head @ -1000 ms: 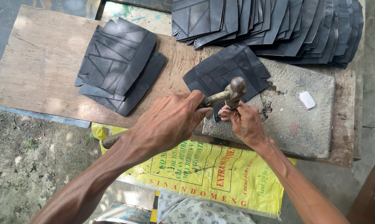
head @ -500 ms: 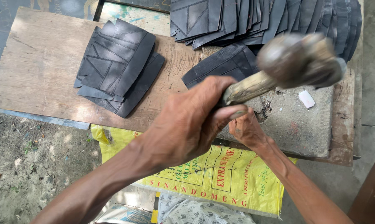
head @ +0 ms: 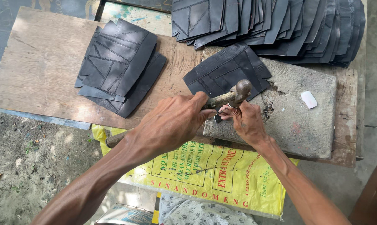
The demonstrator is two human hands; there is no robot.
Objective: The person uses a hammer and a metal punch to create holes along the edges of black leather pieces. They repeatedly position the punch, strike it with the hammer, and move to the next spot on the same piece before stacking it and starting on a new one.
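The left hand (head: pixel 172 121) is wrapped tight around the wooden handle of a hammer (head: pixel 234 95) in the middle of the frame, its metal head low over a black rubber piece (head: pixel 226 71). The right hand (head: pixel 247 121) pinches a small dark tool; I cannot tell what kind. The piece lies on a grey stone slab (head: pixel 297 121). A small stack (head: pixel 117 66) sits at upper left and a long row (head: pixel 280 25) along the top. Which ones are finished I cannot tell.

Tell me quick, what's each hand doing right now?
Left hand: closed around the wooden handle of the hammer.
Right hand: fingers pinched on a small metal punch, mostly hidden, at the edge of the black rubber piece.
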